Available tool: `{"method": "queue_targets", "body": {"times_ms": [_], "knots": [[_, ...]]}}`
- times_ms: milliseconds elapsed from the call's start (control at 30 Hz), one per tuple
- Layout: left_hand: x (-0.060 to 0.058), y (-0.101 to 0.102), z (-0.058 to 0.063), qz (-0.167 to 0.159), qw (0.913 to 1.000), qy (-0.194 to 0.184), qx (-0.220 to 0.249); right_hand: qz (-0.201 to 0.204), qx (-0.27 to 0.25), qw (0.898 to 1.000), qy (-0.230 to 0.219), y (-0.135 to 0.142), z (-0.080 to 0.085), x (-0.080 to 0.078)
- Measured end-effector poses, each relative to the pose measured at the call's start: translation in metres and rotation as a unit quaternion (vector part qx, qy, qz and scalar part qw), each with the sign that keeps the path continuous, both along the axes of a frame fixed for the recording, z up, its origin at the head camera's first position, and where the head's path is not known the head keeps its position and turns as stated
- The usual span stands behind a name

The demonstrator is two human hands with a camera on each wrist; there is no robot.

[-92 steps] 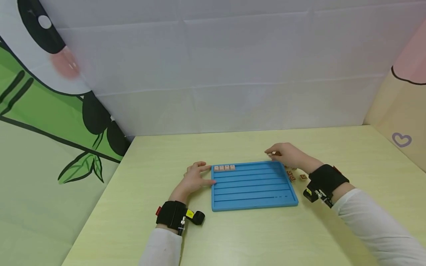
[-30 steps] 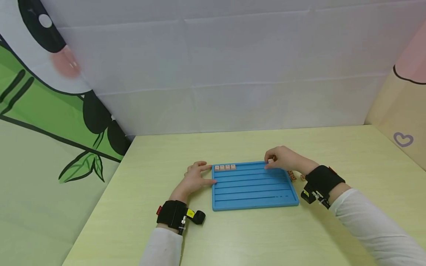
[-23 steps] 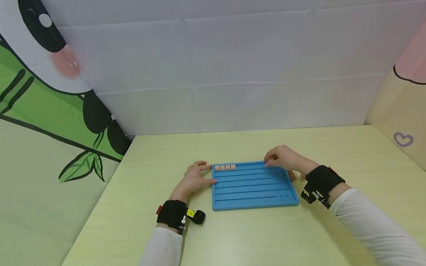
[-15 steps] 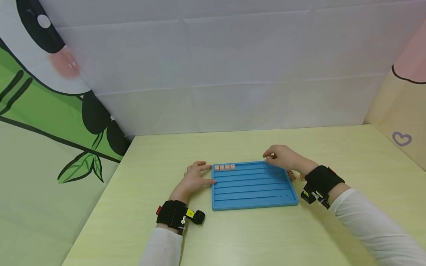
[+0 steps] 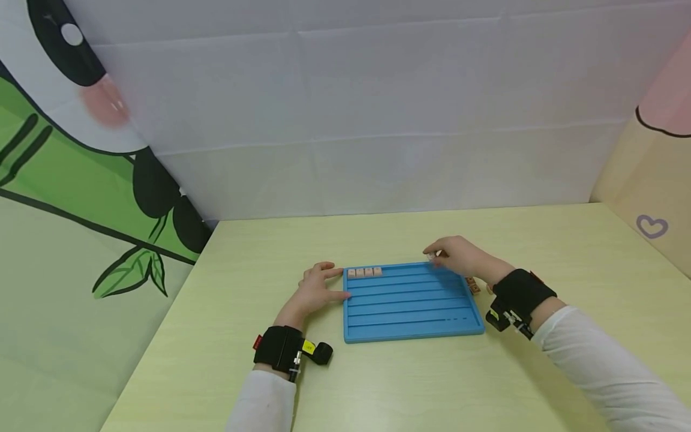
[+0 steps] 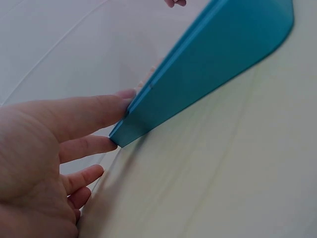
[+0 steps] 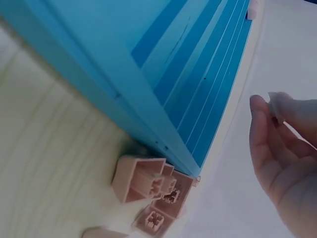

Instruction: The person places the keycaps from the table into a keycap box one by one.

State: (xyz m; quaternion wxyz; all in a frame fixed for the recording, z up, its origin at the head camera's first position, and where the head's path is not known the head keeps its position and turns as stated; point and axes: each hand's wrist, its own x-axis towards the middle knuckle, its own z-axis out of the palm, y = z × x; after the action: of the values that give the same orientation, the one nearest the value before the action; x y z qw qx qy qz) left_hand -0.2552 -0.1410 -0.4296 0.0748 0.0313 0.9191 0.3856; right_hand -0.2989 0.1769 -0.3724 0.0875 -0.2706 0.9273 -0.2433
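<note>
Room over tray (image 5: pixel 405 304), loose tiles (image 5: pixel 474 288) alongside

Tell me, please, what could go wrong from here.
The small tile, pinched by the right grip near the far edge of the blue board, might slip and drop. Loose tiles by the board's right end could get nudged. The left grip touches just the board's left end, so a bump might turn it and disturb its four far-row tiles.

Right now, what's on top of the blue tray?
On the blue tray, four small tiles sit side by side at the left end of the farthest groove. The left hand touches its left rim. In the head view, the right hand covers the far right corner.
</note>
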Motion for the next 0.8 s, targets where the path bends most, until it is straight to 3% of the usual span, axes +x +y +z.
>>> {"method": "queue_targets", "body": {"times_ms": [367,667,800], "knots": [[0.001,0.000,0.000,0.002,1.0000,-0.001,0.005,-0.005,-0.023,0.999,0.022,-0.005,-0.001,-0.002],[0.002,0.000,0.003,0.004,0.9999,-0.004,0.013,0.021,-0.013,1.000,-0.012,-0.017,0.004,-0.004],[0.003,0.000,0.004,0.005,0.9998,-0.006,0.017,0.027,-0.008,1.000,-0.003,-0.025,0.004,-0.003]]}}
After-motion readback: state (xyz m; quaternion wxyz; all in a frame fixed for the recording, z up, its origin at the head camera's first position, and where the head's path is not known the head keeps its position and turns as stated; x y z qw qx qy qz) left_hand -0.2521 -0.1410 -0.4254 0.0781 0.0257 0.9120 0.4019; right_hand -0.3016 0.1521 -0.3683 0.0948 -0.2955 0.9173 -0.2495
